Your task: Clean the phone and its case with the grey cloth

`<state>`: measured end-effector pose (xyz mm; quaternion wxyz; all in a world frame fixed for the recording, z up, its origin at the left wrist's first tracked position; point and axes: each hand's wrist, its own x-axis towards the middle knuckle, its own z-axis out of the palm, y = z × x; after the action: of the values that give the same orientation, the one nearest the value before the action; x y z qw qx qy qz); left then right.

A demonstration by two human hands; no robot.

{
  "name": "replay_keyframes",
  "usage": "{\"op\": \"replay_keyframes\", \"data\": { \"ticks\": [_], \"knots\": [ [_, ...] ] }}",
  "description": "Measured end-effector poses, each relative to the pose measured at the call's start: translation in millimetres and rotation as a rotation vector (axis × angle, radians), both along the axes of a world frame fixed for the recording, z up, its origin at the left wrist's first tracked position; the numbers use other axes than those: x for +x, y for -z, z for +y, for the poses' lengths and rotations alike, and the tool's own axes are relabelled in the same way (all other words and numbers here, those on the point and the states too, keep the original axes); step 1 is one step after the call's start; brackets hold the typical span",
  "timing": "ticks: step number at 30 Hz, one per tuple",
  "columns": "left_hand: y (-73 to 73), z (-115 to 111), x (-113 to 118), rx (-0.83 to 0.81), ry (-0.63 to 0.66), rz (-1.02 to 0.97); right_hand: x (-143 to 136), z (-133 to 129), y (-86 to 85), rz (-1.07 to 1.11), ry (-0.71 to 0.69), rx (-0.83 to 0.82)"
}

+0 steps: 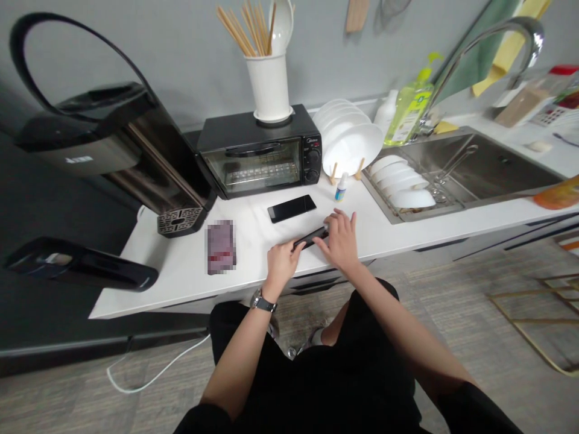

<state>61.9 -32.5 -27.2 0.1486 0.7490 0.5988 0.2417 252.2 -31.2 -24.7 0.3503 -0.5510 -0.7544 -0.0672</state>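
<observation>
Both hands hold a slim black flat object (310, 239) above the counter's front edge, tilted up to the right; its exact kind is not clear. My left hand (281, 263), with a watch on the wrist, grips its left end between thumb and fingers. At the other end, my right hand (340, 240) has its thumb below and its fingers over the top, partly covering it. Just behind lies a black smartphone (292, 208), screen up. A small white spray bottle (341, 187) with a blue label stands upright beyond my right hand.
A blurred-out purplish packet (221, 247) lies left on the white counter (253, 241). Behind stand a toaster oven (262, 157), a water dispenser (117, 144) and racked plates (348, 147). Right is a sink (488, 175) with bowls (402, 184); far left, a dark cylindrical appliance (85, 263).
</observation>
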Motion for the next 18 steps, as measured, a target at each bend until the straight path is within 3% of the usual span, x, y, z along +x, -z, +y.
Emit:
{"op": "replay_keyframes", "data": {
  "ticks": [4, 6, 9, 11, 15, 16, 18],
  "knots": [
    [2.4, 3, -5, -0.057, 0.016, 0.028, -42, -19, 2.6, -0.111, -0.32, -0.035],
    [2.8, 2, -6, -0.048, 0.018, 0.02, -31, -14, 1.7, -0.128, -0.298, -0.039],
    [1.5, 0, -3, 0.004, 0.01, -0.027, -3, 0, -0.7, -0.042, -0.064, -0.013],
    [1.2, 0, -2, 0.019, 0.004, -0.042, -5, -1, -1.2, 0.011, -0.005, -0.01],
    [4.3, 3, -6, -0.021, 0.021, 0.005, -42, -20, 1.2, -0.066, -0.311, -0.048],
    [5.0, 3, -6, -0.027, 0.022, 0.014, -44, -21, 1.3, -0.103, -0.37, -0.059],
    [5.2, 3, -6, -0.025, 0.013, 0.018, -28, -14, 0.3, -0.136, -0.354, -0.064]
  ]
}}
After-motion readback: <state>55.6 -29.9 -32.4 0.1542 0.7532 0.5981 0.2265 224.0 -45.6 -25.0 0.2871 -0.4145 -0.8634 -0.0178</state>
